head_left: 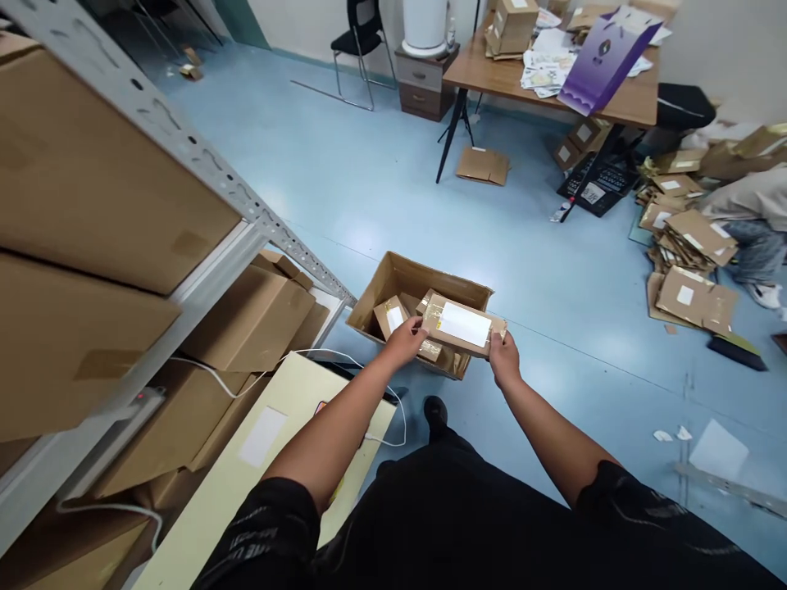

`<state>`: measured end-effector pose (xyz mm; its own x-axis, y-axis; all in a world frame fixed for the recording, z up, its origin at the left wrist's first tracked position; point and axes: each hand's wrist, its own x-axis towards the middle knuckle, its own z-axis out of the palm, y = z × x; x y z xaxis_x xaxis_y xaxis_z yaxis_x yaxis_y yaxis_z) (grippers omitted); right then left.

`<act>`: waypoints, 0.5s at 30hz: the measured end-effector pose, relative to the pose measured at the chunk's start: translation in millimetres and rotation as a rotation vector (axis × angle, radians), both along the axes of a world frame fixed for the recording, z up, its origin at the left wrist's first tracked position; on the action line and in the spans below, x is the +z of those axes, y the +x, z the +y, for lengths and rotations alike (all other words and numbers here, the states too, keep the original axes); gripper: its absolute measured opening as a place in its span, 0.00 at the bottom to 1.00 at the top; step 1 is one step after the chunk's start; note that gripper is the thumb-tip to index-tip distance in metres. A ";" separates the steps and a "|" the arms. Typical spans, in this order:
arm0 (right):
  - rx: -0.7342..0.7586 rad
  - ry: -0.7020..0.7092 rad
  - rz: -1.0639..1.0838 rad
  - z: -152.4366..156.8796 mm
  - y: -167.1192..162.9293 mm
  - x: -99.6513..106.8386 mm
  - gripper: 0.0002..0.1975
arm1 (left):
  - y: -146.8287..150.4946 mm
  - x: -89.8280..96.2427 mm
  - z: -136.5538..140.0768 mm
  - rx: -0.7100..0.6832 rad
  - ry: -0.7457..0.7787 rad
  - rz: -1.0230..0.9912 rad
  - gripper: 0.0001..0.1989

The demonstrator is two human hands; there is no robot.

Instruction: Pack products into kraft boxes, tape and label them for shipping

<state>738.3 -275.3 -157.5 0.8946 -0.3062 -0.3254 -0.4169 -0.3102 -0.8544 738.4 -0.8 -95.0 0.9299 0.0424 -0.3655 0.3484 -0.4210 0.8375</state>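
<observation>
Both hands are busy with one thing: the left hand [406,338] has the left end of a flat cardboard parcel [441,329] and the right hand [505,358] is gripping the other end. Parcel's got a big white label [466,324] facing up, plus shiny tape at the ends. It's being held over the right-hand edge of an open carton [439,276] on the blue floor [344,197], so it hides part of that edge. A few smaller boxes [388,315] are already lying in the carton, one with its own white label up.

Just beside that is a pale yellow counter [215,492], with a white slip of paper [262,436] near its left edge and a white cable [403,426] looping past its far right corner. The metal shelf [202,262] on the left is loaded with big brown boxes [98,156].

Further back there's a wooden counter [476,70], with a purple bag [606,61] sticking out over its front edge, near the right corner.
</observation>
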 end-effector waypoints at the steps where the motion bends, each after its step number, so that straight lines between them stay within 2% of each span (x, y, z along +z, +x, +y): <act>1: -0.005 -0.002 -0.003 -2.0 2.8 2.6 0.34 | 6.7 -0.9 -1.5 -0.012 0.009 0.001 0.19; 4: 0.016 0.006 -0.009 -6.4 9.1 6.0 0.34 | 19.9 -5.7 -0.2 -0.045 0.042 0.026 0.20; 7: 0.036 0.024 0.021 -6.0 14.5 -0.3 0.33 | 26.6 -17.1 3.5 -0.044 0.061 0.039 0.21; 10: 0.055 0.027 0.099 -3.1 23.7 -16.9 0.34 | 29.6 -34.8 7.2 -0.050 0.041 0.050 0.22; 12: 0.075 -0.024 0.184 -3.3 30.9 -32.0 0.35 | 29.4 -47.0 10.7 -0.056 0.036 0.089 0.24; 15: 0.080 -0.136 0.306 -9.8 35.7 -55.2 0.39 | 22.8 -58.6 20.9 0.002 0.105 0.159 0.25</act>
<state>773.9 -285.1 -212.7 0.7845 -0.2983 -0.5437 -0.6177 -0.4545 -0.6418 761.1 20.1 -153.6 0.8607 0.0893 -0.5011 0.4734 -0.5023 0.7236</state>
